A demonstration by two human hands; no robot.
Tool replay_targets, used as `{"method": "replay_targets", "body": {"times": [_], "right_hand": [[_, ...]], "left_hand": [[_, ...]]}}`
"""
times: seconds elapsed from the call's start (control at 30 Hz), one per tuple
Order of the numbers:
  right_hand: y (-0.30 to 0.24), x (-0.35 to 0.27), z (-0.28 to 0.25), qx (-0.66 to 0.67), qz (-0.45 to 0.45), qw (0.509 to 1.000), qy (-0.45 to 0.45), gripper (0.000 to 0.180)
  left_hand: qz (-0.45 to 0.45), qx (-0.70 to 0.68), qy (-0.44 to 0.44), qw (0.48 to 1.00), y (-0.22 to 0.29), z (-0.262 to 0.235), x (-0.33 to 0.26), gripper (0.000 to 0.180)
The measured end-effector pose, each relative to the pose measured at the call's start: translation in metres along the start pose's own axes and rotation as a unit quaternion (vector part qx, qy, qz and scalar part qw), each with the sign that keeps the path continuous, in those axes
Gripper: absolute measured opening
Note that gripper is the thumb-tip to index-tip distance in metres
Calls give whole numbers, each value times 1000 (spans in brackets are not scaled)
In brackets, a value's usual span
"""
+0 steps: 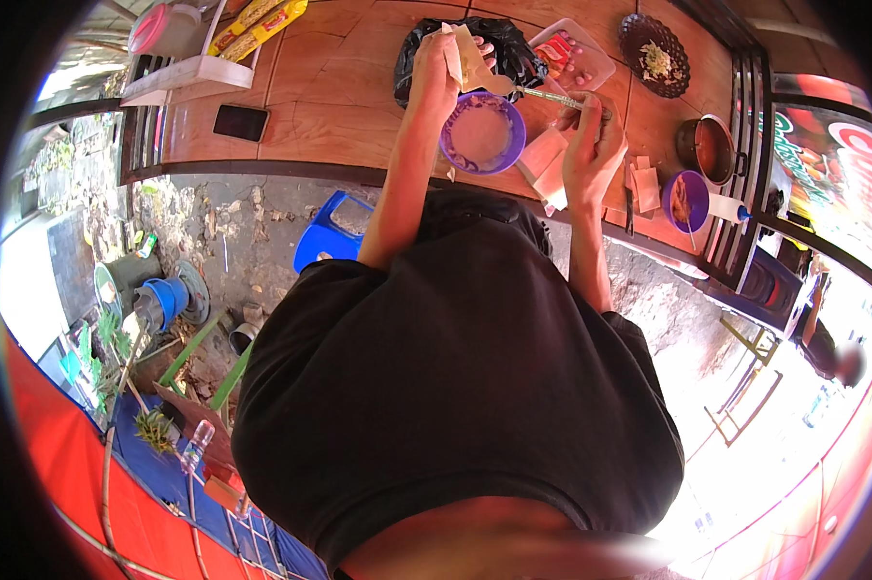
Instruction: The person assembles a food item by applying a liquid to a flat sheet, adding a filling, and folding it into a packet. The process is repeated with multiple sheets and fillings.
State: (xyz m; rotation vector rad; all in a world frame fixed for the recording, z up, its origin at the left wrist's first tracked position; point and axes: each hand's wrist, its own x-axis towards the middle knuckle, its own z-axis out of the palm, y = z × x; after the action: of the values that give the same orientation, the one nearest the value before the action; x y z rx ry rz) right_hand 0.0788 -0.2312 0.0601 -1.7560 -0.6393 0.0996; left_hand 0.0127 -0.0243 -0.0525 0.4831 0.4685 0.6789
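Observation:
My left hand [438, 75] is raised at the edge of a black plastic bag [413, 46], its fingers closed on a thin, pale-yellow sheet [470, 63], perhaps a wrapper. Coming in from the right, my right hand [594, 147] grips the patterned handle of a spoon [542, 96]. The spoon's head lies against the sheet's lower edge. Just below it stands a purple bowl [521, 137] of thick pinkish mixture, smeared up the inside. A stack of pale square sheets [544, 166] rests between this bowl and my right wrist. What lies inside the bag is mostly hidden.
Behind my right hand are a pink tray [606, 70] with red packets and a dark scalloped plate [633, 41] of shredded food. A pot [689, 145], a smaller purple bowl [675, 215] and a white bottle [724, 206] line the right side. A phone [240, 123] lies left; below stands a blue stool [322, 232].

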Motion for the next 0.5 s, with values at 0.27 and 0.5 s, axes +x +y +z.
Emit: {"method": "replay_targets", "body": {"times": [0.27, 0.5], "right_hand": [[-1, 11, 3, 6, -49, 999, -21, 24], [3, 28, 6, 1, -99, 995, -30, 24]], "left_hand": [[-14, 88, -28, 996, 0, 0, -3, 40], [-39, 129, -66, 989, 7, 10, -11, 40]]}}
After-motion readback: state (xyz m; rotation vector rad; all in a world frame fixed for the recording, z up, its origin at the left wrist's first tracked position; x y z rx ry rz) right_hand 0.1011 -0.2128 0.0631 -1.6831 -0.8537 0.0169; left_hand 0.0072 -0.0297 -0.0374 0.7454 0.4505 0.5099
